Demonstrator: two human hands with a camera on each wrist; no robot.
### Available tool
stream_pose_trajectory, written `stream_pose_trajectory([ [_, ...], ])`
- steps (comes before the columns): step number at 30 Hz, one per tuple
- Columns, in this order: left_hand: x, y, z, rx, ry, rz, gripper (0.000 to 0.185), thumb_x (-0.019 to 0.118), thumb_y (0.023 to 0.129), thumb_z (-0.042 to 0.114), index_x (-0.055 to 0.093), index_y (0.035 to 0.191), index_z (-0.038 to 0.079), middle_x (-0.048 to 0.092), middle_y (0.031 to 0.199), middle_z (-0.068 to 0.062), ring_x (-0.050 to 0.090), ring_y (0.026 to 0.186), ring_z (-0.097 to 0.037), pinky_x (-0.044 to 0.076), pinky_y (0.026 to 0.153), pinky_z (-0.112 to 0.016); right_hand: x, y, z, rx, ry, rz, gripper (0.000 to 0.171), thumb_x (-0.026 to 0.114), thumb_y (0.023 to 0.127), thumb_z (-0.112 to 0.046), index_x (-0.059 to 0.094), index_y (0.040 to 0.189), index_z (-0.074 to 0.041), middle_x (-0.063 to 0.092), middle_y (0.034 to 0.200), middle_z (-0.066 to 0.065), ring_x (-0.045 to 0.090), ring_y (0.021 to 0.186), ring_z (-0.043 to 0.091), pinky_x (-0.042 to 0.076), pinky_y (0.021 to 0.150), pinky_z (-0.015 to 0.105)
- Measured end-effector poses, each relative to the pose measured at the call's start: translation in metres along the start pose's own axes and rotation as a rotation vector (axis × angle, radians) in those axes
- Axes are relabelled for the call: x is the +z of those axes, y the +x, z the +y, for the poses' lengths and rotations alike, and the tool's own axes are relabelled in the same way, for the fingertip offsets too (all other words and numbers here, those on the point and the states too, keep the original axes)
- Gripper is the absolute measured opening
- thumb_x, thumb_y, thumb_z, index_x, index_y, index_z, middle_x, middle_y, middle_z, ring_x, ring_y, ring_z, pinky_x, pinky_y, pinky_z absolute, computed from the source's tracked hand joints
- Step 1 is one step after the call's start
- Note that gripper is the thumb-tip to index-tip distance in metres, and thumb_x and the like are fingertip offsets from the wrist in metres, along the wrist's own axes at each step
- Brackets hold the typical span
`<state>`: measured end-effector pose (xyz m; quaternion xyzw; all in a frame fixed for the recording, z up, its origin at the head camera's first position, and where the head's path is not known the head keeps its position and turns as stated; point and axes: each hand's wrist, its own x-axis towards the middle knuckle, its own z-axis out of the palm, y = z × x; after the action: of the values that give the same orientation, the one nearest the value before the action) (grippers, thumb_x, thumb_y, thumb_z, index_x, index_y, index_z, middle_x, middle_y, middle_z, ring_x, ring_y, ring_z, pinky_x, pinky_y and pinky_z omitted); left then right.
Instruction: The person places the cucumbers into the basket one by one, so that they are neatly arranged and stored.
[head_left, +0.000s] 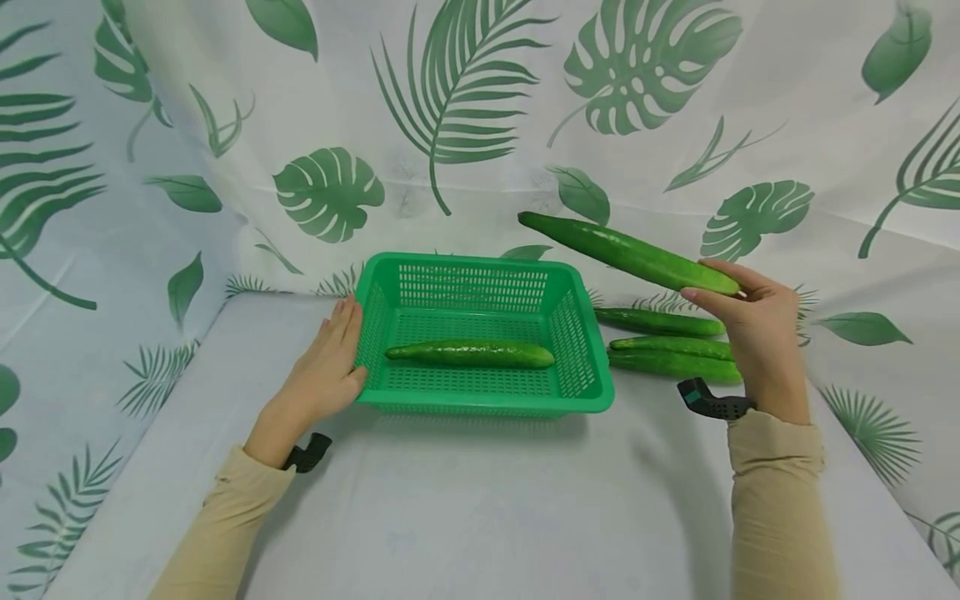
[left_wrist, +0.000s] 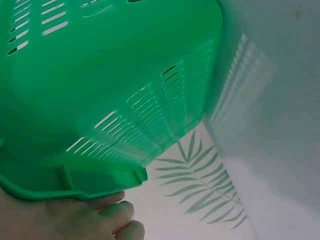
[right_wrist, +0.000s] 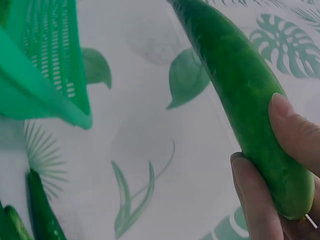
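A green plastic basket [head_left: 487, 403] with slotted walls stands on the white table. One cucumber [head_left: 471, 354] lies lengthwise on its floor. My left hand [head_left: 324, 367] rests against the basket's left side, fingers straight; the left wrist view shows fingers [left_wrist: 120, 218] at the rim. To the right of the basket, my right hand [head_left: 765, 325] pinches a long cucumber [head_left: 626, 254] by its thicker end, between thumb and fingers. Held up in the air, it slants with its thin tip toward the basket. The right wrist view shows the same cucumber [right_wrist: 245, 95] gripped near its end.
Several more cucumbers [head_left: 671, 362] lie side by side on the table, right of the basket and below the right hand. A white cloth [head_left: 480, 100] printed with green leaves hangs behind and at both sides. White table surface [head_left: 480, 500] stretches in front of the basket.
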<state>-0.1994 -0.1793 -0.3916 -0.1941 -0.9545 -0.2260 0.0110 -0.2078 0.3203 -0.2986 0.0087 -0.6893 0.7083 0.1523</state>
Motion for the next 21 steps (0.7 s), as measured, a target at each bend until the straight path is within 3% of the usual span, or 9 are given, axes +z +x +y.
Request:
stream_pose_trajectory([
  [8, 0.001, 0.0, -0.001, -0.002, 0.007, 0.002, 0.082, 0.044, 0.089, 0.009, -0.003, 0.154, -0.009, -0.012, 0.163, -0.019, -0.013, 0.15, -0.029, 0.003, 0.121, -0.05, 0.041, 0.018, -0.001, 0.008, -0.076, -0.07, 0.052, 0.083, 0.078, -0.004, 0.067, 0.127, 0.001, 0.062, 0.104, 0.006, 0.059, 0.083, 0.015, 0.053, 0.071, 0.018],
  [18, -0.002, -0.001, 0.002, 0.0, 0.009, 0.006, 0.082, 0.045, 0.089, 0.008, -0.001, 0.154, -0.01, -0.011, 0.163, -0.021, -0.011, 0.15, -0.031, 0.004, 0.12, -0.052, 0.088, 0.03, 0.003, 0.033, -0.184, -0.176, 0.051, 0.083, 0.08, -0.01, 0.066, 0.127, 0.001, 0.059, 0.116, 0.005, 0.058, 0.096, 0.017, 0.053, 0.076, 0.02],
  [21, -0.002, -0.001, 0.003, 0.004, 0.004, 0.012, 0.081, 0.045, 0.09, 0.008, 0.0, 0.154, -0.01, -0.01, 0.163, -0.022, -0.01, 0.15, -0.032, 0.005, 0.12, -0.053, 0.101, 0.033, 0.006, 0.042, -0.225, -0.203, 0.051, 0.082, 0.081, -0.011, 0.066, 0.128, 0.001, 0.059, 0.119, 0.005, 0.057, 0.103, 0.019, 0.053, 0.083, 0.026],
])
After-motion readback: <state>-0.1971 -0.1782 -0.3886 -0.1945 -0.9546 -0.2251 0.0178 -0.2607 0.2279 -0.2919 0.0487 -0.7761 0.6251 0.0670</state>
